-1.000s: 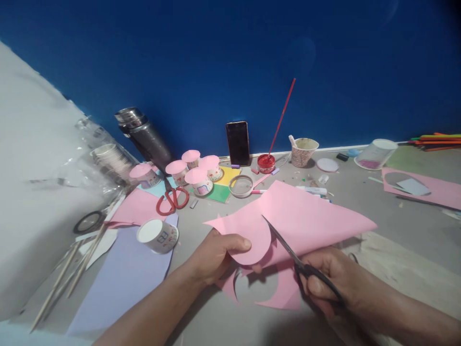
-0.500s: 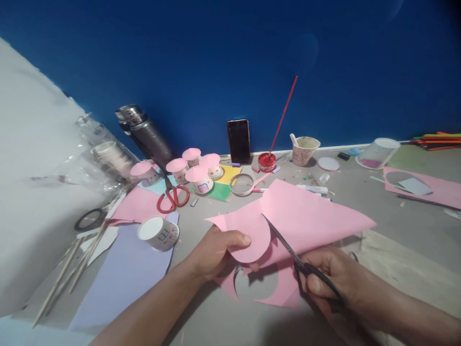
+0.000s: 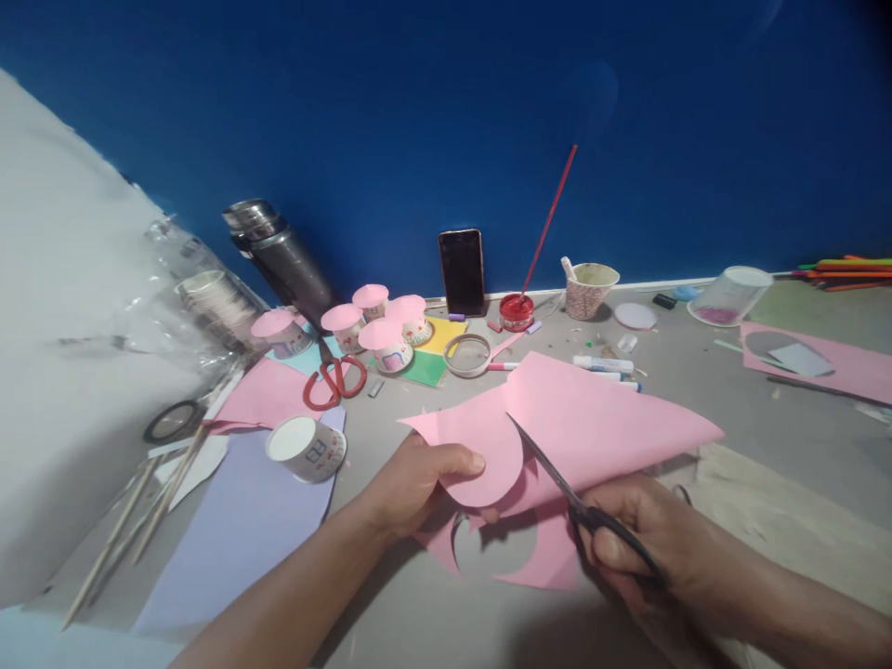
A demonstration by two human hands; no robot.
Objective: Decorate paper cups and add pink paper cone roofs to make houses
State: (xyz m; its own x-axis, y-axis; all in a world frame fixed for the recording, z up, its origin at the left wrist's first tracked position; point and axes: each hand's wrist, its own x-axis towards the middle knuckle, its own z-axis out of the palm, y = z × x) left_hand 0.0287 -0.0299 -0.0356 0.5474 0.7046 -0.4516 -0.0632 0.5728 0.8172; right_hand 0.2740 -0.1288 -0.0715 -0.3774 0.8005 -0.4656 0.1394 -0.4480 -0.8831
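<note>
Between thumb and fingers, my left hand point(image 3: 418, 483) pinches a sheet of pink paper point(image 3: 592, 409) by a rounded part cut partway round. My right hand point(image 3: 641, 530) is wrapped around the black handles of a pair of scissors point(image 3: 547, 465). Their blades lie at the edge of the curved cut, between the rounded part and the rest of the sheet. Below, a pink paper offcut point(image 3: 550, 562) with a round hole rests on the table. The fingers of my left hand are mostly hidden under the paper.
Several decorated cups with pink paper tops point(image 3: 386, 336) stand near a dark flask point(image 3: 282, 260). Red-handled scissors point(image 3: 334, 383), a white cup point(image 3: 307, 448) and lilac paper point(image 3: 243, 539) lie left. A phone point(image 3: 462, 272), a red paint pot point(image 3: 517, 314) and markers point(image 3: 603, 365) are behind.
Hardly anything differs. The right part of the pink sheet has dipped slightly, showing more of the markers behind it. Both hands and the scissors stay in place.
</note>
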